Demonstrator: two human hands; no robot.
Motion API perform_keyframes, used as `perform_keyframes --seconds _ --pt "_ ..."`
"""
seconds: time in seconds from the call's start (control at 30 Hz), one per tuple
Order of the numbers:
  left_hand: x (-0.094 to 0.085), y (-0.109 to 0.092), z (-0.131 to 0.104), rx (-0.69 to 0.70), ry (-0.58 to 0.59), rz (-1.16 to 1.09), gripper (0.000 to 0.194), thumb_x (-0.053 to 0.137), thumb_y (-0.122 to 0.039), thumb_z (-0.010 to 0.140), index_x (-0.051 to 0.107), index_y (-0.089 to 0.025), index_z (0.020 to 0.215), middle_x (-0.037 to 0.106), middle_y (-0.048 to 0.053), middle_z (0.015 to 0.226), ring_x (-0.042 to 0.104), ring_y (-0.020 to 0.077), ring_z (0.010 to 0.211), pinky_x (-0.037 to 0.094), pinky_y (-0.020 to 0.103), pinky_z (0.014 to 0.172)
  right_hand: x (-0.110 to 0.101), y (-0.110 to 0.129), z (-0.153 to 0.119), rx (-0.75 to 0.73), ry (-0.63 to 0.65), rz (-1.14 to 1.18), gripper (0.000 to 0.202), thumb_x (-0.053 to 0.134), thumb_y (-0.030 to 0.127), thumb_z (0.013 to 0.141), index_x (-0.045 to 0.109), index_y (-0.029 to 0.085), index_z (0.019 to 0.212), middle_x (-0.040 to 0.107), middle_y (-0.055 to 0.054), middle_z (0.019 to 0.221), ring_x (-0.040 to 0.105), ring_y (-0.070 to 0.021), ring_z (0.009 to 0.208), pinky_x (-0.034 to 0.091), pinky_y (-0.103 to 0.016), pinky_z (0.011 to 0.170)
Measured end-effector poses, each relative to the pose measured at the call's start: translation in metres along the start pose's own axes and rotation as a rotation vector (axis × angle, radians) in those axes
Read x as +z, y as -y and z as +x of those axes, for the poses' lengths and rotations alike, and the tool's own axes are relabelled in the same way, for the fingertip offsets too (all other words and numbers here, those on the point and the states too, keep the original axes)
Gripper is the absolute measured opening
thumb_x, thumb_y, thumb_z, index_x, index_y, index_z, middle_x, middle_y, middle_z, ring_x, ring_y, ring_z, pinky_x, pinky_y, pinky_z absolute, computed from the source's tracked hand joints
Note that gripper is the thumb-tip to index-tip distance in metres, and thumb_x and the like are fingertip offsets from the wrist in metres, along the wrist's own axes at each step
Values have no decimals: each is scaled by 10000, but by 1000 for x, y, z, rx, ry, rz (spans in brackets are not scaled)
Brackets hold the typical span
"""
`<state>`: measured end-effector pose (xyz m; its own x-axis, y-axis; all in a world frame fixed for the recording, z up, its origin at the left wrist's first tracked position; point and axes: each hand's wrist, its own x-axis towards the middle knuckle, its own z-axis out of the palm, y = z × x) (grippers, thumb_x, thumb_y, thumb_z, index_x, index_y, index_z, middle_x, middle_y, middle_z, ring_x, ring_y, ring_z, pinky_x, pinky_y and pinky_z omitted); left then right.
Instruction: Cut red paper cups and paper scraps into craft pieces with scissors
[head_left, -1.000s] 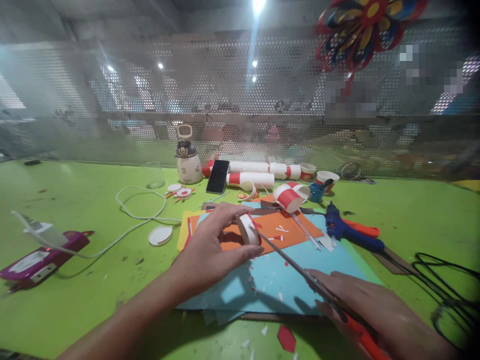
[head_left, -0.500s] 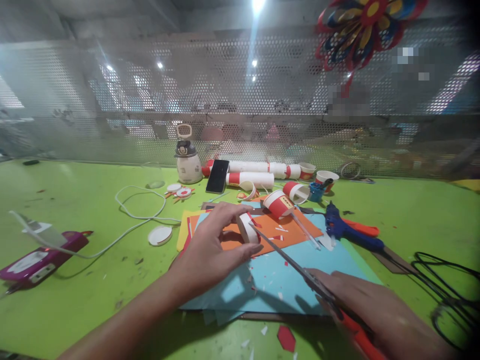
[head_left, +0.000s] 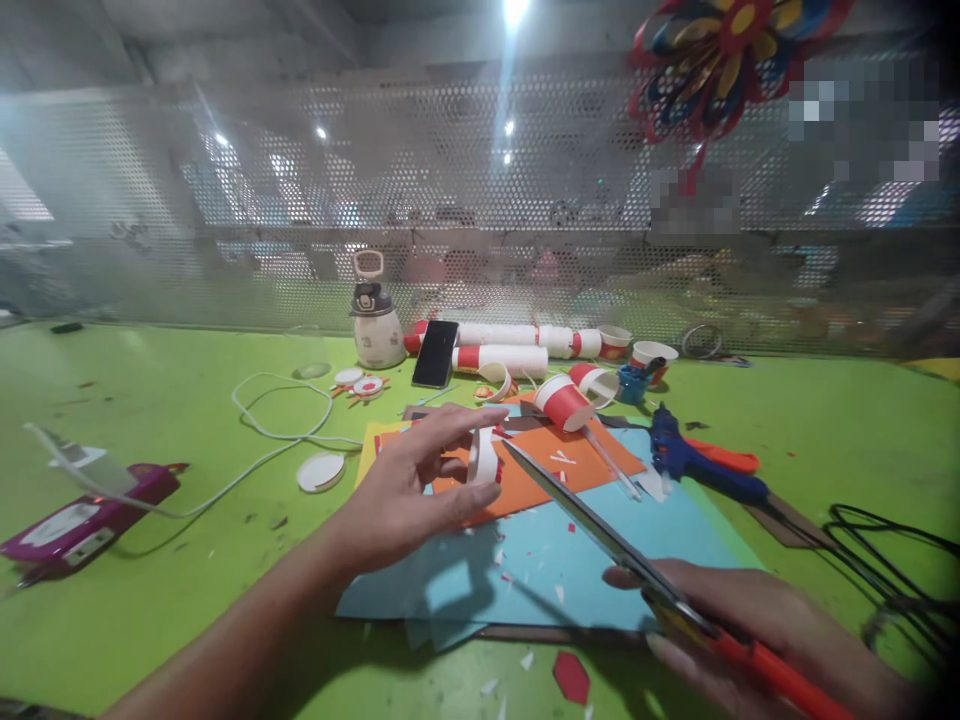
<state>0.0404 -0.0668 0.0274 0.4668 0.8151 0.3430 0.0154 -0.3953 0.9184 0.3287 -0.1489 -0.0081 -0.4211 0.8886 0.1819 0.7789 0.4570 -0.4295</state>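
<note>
Between the thumb and fingers of my left hand is a short white cup piece with bits of red at its edge. My right hand grips scissors with red handles. Their blades look closed, and the tip points at the cup piece, a small gap away from it. Beneath both hands lie orange paper and light blue paper, strewn with small red and white scraps. A red and white paper cup lies tilted just beyond the orange sheet.
A glue gun with a black cord is on the right. Paper-cup tubes, a phone and a bottle stand farther back. At left are a purple power strip, its cable, and a white disc.
The scissors have drawn back from the cup piece and tilted. My left hand has turned the piece and shifted slightly left. The tilted red cup has rolled a little.
</note>
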Motion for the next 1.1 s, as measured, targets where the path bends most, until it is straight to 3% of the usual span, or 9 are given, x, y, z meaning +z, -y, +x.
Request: perform_keyframes --seconds 0.2,0.37,0.5,0.6,0.7,0.8,0.9,1.1 --pt "2 3 4 -21 -43 -225 344 704 -275 766 585 -235 1086 623 67 1049 582 192 943 482 295 728 1 -7 -3 38 -6 -12 301 555 358 879 650 336 1164 724 -13 1144 685 -237 1021 562 -301 849" --pt "-2 3 3 -26 -43 -237 388 684 -252 783 561 -243 1151 610 68 1054 566 197 963 483 288 716 -2 -7 -9 32 -62 6 360 621 350 837 615 371 1196 728 1 1125 695 -245 1001 583 -314 816" --pt "2 0 2 -83 62 -191 367 652 -302 808 554 -224 1152 610 68 1008 581 161 827 459 261 632 -7 1 0 37 -200 4 256 571 351 865 631 295 1108 738 -38 1079 712 -270 942 607 -293 675" --pt "12 -1 0 -203 209 -98 338 640 -374 805 578 -196 1086 608 60 953 580 160 786 460 269 625 -12 17 13 6 -331 2 112 532 322 883 608 242 906 729 -55 885 711 -240 751 533 -264 492" --pt "24 -1 -5 -201 336 65 341 657 -403 782 603 -198 1049 621 52 982 584 169 813 474 293 693 -14 31 22 -18 -267 104 90 543 198 878 566 223 961 667 -16 828 652 -162 701 514 -232 578" --pt "30 3 -8 -153 420 200 357 670 -411 768 613 -209 1058 648 47 1011 598 184 841 475 295 719 -11 38 24 -38 -210 213 99 560 184 866 559 217 960 615 8 818 607 -127 710 515 -224 678" --pt "33 7 -11 -154 424 254 408 666 -422 770 605 -215 1116 662 61 1069 621 208 884 485 303 732 -8 42 24 -75 -165 258 120 554 128 849 576 218 926 612 19 811 602 -121 744 503 -224 723" --pt "38 7 -12 -152 453 271 387 658 -434 775 614 -203 1083 687 64 1018 632 213 878 497 305 728 -4 43 25 -118 -173 347 316 550 46 828 598 207 1096 654 -2 889 606 -127 772 490 -226 715"
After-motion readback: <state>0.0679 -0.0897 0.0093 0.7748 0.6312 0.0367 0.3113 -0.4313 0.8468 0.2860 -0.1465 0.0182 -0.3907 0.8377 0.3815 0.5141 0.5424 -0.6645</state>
